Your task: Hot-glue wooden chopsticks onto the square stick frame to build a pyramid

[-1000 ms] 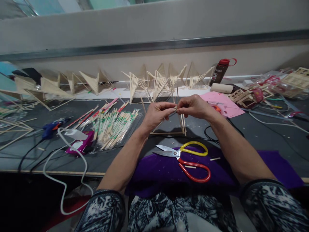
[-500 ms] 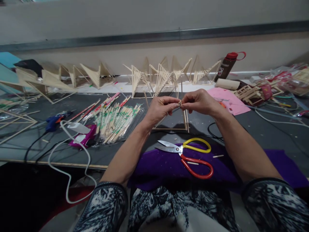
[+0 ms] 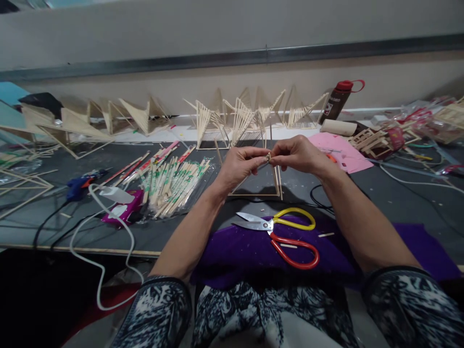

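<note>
My left hand (image 3: 241, 164) and my right hand (image 3: 295, 153) meet fingertip to fingertip over the table, both pinched at the top joint of a thin wooden stick frame (image 3: 253, 195). The frame's base rests on the table, and its sticks rise to where my fingers close; the fingers partly hide that joint. Below my hands, scissors (image 3: 268, 226) with one yellow and one red handle lie with blades parted on a purple cloth (image 3: 232, 256). Short stick offcuts (image 3: 326, 235) are scattered around them.
Packs of wooden chopsticks (image 3: 174, 186) lie at left, beside a blue glue gun (image 3: 78, 187) and a purple box (image 3: 125, 210) with a white cable. Finished-looking stick models (image 3: 239, 121) line the wall. A bottle (image 3: 337, 101) and pink sheet (image 3: 340, 152) are at right.
My hands keep their pinch at the frame's joint with almost no movement. The whole view has shifted slightly.
</note>
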Available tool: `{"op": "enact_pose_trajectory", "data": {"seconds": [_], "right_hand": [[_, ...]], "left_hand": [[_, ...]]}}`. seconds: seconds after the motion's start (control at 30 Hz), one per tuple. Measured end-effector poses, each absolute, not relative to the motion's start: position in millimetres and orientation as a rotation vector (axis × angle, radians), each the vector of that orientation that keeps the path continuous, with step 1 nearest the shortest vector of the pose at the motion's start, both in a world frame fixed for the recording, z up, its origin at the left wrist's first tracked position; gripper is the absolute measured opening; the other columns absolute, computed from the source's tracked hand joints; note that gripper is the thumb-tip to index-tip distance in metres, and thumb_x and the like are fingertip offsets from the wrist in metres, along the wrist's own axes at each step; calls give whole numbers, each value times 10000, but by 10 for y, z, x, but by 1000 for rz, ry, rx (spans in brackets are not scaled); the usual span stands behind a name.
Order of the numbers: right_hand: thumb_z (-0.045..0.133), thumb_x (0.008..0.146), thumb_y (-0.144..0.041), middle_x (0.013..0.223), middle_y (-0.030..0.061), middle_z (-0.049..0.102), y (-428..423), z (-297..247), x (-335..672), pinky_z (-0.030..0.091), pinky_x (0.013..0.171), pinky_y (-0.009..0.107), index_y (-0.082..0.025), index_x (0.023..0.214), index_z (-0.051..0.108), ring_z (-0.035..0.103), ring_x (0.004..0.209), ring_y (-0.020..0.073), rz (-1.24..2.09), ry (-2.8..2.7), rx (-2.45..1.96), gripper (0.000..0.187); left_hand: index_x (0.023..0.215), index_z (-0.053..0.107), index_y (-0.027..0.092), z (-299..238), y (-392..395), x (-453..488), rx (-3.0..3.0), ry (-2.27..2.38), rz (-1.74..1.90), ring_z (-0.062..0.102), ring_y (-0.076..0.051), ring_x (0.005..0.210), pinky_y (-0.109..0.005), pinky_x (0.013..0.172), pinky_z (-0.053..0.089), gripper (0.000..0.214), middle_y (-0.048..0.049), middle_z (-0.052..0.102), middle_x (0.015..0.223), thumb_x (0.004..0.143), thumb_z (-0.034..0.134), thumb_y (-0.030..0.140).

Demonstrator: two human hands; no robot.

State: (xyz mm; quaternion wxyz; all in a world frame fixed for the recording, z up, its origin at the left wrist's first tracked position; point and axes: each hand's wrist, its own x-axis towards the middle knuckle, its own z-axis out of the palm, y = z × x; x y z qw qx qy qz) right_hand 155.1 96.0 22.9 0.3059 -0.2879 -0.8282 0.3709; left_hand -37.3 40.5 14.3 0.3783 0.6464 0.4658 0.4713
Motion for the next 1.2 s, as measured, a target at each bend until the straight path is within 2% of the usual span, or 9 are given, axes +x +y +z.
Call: {"op": "enact_pose_trajectory", "data": {"seconds": [0.37, 0.87, 1.2], "right_hand": [[728, 741, -369, 577, -2, 617, 945, 237, 1558, 382, 460, 215, -132, 704, 676, 540, 473, 78, 1030, -2175, -763, 245], [743, 730, -416, 594, 4, 631, 945, 237, 1562, 379, 466, 215, -132, 705, 675, 535, 478, 78, 1073, -2165, -750, 293], [727, 728, -376, 573, -1, 619, 940, 241, 1558, 367, 469, 219, -132, 690, 678, 535, 476, 81, 1079, -2160, -748, 252]], "left_hand": [[963, 771, 147, 132, 435, -406, 1640, 1129, 1199, 499, -47, 476, -184, 471, 387, 245, -7, 696, 670, 747, 713, 247], [991, 764, 160, 128, 461, -416, 1640, 1093, 1189, 488, -54, 485, -191, 468, 386, 292, -13, 704, 694, 730, 732, 287], [1030, 760, 165, 135, 530, -486, 1670, 992, 1099, 450, -57, 475, -196, 483, 354, 298, 31, 574, 531, 745, 720, 243]]}}
